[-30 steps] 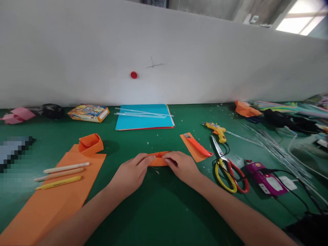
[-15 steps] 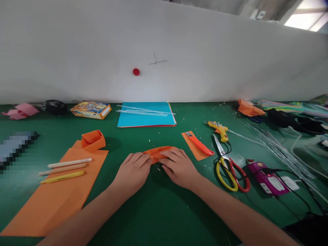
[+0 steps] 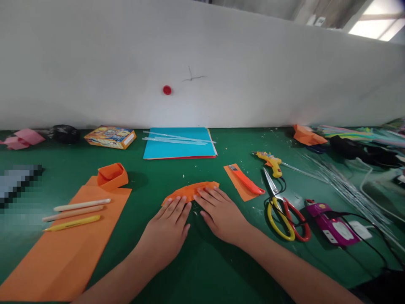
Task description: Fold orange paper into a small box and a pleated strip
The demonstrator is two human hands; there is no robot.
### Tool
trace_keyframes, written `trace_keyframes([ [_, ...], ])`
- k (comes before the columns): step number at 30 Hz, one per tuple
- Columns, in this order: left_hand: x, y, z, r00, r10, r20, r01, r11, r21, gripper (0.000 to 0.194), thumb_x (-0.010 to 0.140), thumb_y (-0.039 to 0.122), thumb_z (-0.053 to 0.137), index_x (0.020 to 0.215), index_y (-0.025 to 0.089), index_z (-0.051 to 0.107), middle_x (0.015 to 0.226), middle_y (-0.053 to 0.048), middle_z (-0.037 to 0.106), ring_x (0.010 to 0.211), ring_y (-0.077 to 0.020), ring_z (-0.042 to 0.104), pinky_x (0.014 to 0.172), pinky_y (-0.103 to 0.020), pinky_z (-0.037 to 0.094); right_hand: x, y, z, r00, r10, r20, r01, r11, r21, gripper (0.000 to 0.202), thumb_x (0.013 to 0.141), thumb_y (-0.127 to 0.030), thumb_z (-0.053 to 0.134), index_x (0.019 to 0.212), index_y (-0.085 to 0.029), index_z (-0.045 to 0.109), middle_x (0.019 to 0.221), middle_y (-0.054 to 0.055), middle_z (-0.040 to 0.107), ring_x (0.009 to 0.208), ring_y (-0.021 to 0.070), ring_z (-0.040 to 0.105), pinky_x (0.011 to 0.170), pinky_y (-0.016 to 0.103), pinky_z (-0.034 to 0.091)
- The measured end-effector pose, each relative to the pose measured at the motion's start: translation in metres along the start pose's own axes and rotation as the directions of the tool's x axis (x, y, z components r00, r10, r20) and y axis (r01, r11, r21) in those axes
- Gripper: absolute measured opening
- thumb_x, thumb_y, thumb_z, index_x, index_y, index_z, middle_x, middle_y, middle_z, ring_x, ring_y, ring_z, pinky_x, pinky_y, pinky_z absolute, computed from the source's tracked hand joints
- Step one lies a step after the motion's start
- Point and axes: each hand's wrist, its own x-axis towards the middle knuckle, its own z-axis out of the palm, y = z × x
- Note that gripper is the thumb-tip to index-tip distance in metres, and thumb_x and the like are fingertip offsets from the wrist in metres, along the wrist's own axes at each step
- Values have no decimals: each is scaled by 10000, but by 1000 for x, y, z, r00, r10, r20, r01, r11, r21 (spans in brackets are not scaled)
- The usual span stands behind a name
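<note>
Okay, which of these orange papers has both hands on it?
The narrow central strip: fingers of the left hand and right hand rest on it. Neither touches the folded loop, large sheet, piece under the cutter or far-right piece.

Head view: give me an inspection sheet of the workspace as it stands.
Surface: green table, small pale scraps scattered.
Workpiece: narrow orange paper piece, lying on the table.
Clutter: right, scissors, cutter, glue gun; left, orange sheet under three slender sticks.
Hands: left hand and right hand open, fingers resting on the paper piece.
Cables: black cords cross the scissors' handles and the purple power unit.
Surroundings: pale wall behind the table.
</note>
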Motion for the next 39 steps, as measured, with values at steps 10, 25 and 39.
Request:
trace_keyframes([
  [10,-1,-10,-7,990,1,140,19,989,-146,664,994,529,443,1559,196,340,1619,-120,368,1504,-316,330,1206,-524,337,-2,3,-1,997,19,73,-17,1000,-16,575,1069,-429,320,1599,-208,302,1652,60,322,1545,280,229,1259,570,186],
  [25,15,-23,-14,990,-114,78,127,976,-178,477,989,351,485,1429,170,503,1612,-161,349,1367,-330,509,1035,-479,548,5,1,-8,999,13,-44,-16,998,-68,489,1024,-396,465,1491,-255,489,1626,72,384,1438,355,352,1160,606,235],
  [39,31,-50,-8,970,-241,1,234,941,-245,230,970,259,505,1127,228,671,1353,-104,526,833,-147,685,670,-280,590,16,9,-3,996,29,-82,-34,998,-59,449,1024,-323,435,1457,-256,532,1616,62,395,1376,345,400,1082,558,354],
])
